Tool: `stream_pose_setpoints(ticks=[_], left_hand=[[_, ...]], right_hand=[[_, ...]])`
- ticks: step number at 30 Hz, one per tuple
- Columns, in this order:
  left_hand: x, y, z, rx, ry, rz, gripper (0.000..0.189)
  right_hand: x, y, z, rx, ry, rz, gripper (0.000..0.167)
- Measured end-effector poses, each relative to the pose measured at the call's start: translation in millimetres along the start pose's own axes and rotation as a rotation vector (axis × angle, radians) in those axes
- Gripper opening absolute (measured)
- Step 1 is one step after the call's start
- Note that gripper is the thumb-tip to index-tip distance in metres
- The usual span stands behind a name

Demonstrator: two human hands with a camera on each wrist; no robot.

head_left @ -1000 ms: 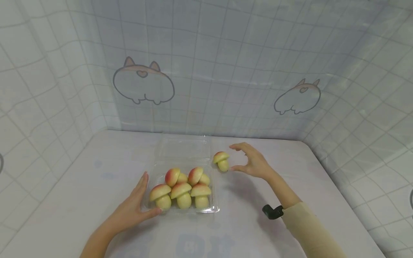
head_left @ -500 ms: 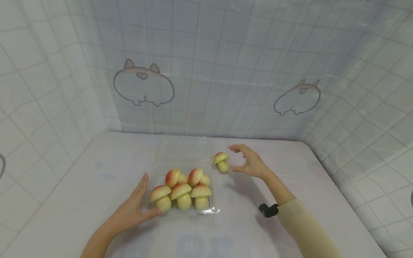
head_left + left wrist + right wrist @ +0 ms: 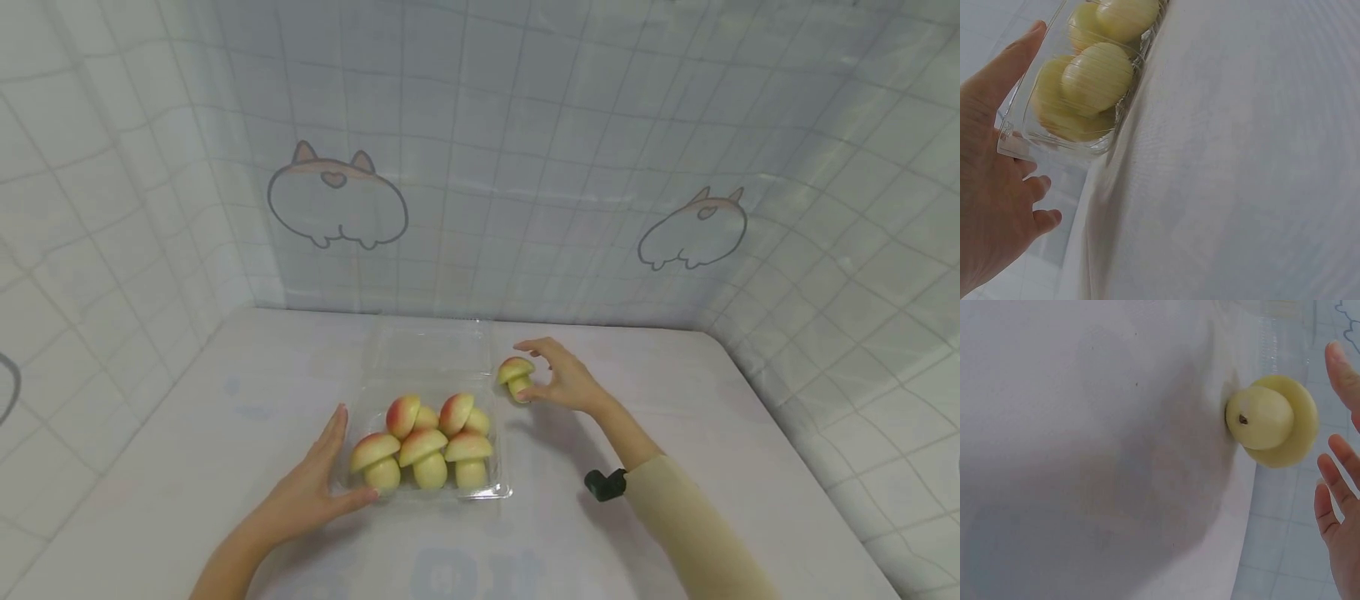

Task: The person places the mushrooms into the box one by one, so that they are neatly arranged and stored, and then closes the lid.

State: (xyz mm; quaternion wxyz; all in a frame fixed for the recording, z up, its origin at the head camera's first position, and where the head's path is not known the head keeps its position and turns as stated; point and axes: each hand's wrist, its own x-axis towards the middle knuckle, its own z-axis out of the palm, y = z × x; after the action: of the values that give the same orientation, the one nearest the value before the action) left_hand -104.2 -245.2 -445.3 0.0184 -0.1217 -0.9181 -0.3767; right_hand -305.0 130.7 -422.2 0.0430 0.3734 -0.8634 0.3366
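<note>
A clear plastic clamshell box (image 3: 504, 467) lies open on the table with several yellow, red-tinged toy mushrooms (image 3: 427, 467) in its base. My left hand (image 3: 303, 492) is at the box's near left corner, fingers straight along the left side and thumb at the front edge; the left wrist view shows the thumb (image 3: 1019, 53) beside the clear wall. One more toy mushroom (image 3: 514, 368) stands on the table, right of the box. Spread around it from the right is my right hand (image 3: 573, 385), its thumb near the stem. In the right wrist view the fingers (image 3: 1335, 478) are apart from that mushroom.
The box's transparent lid (image 3: 429, 348) is folded back flat behind the base. White cloth (image 3: 637, 358) covers the table. A grid-patterned curtain (image 3: 517, 208) with cartoon animals surrounds the back and sides. A dark camera mount (image 3: 604, 485) sits at the right wrist.
My right hand has moved left, bringing its thumb and fingers around the loose mushroom. The left hand stays at the box corner.
</note>
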Motion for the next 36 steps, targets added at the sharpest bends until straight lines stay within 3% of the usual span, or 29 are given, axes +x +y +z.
stream_pose_setpoints(ticks=[5,10,17,21,29,36], left_hand=[[0.1,-2.3,2.0,0.010,0.002,0.006,0.114],[0.2,-1.9,1.5,0.014,0.000,0.000,0.115],[-2.1,-0.6,2.3,0.007,0.002,0.002,0.115],[-1.6,0.0,2.2,0.013,0.003,0.001,0.114],[1.2,1.0,0.5,0.021,-0.006,-0.012,0.116],[2.7,1.6,1.2,0.019,-0.006,-0.015,0.116]], right_hand=[[3.9,-1,4,-0.007,-0.027,0.053,0.074],[5.7,2,10,-0.026,-0.043,0.038,0.071],[2.9,2,21,-0.227,-0.116,0.003,0.071],[2.3,-3,20,-0.273,-0.113,0.005,0.072],[2.4,-7,15,-0.429,-0.122,0.171,0.077],[-2.0,-9,12,-0.483,-0.105,0.236,0.076]])
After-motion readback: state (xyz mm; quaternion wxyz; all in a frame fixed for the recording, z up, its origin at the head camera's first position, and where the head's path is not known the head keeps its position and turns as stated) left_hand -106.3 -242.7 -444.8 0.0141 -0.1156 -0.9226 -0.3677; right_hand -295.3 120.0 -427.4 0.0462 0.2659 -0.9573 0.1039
